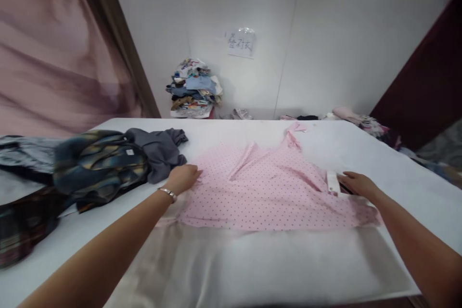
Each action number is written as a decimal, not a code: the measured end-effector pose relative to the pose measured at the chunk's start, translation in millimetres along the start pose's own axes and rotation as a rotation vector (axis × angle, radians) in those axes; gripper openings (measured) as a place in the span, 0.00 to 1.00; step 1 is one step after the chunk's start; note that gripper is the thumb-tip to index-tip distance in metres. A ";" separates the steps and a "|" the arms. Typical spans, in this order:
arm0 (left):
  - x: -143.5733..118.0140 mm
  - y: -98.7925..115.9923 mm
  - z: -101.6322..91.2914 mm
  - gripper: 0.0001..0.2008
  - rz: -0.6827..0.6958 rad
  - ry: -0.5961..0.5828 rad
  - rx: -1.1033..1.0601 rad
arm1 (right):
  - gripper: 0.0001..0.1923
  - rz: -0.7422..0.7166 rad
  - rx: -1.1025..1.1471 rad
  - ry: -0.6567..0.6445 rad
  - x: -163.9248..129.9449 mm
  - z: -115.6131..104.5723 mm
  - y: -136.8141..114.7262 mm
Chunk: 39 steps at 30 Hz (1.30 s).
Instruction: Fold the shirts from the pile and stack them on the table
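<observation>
A pink polka-dot shirt lies spread and creased on the white table. One narrow pink part reaches toward the far edge. My left hand, with a silver bracelet at the wrist, is closed at the shirt's left edge, pinching the fabric. On the right side, my right hand has its fingers bent in beside a short white strip. What those fingers hold is hidden. A pale, partly see-through sheet lies along the near side, blurred; its material is unclear.
Left on the white table are a dark plaid garment, a grey garment and other rumpled clothes. Beyond the far edge rises a stack of folded clothes. More clothes lie past the right edge. A paper sign hangs on the wall.
</observation>
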<state>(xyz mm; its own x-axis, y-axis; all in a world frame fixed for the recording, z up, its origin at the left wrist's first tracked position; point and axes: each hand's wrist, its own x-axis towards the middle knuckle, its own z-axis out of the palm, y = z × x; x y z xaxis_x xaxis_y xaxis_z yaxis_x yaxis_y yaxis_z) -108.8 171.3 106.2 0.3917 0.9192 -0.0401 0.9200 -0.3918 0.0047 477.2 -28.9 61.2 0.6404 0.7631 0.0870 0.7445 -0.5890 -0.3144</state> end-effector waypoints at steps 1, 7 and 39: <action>5.8 -0.5 -0.8 0.21 -0.011 0.009 0.005 | 0.23 0.022 -0.005 -0.022 0.3 -1.6 0.0; 72.3 5.5 0.9 0.25 -0.089 0.065 -0.092 | 0.27 0.009 -0.024 -0.158 15.5 -4.9 -47.7; 141.3 -49.1 32.5 0.19 -0.327 0.095 -0.324 | 0.16 0.106 -0.109 -0.161 89.9 8.4 -90.8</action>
<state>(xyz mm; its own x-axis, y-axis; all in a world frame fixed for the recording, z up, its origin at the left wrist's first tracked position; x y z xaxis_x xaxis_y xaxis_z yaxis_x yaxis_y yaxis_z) -99.1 319.2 67.9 0.0663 0.9978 -0.0001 0.9456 -0.0628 0.3193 465.6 95.5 89.6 0.6841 0.7231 -0.0958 0.6964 -0.6866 -0.2089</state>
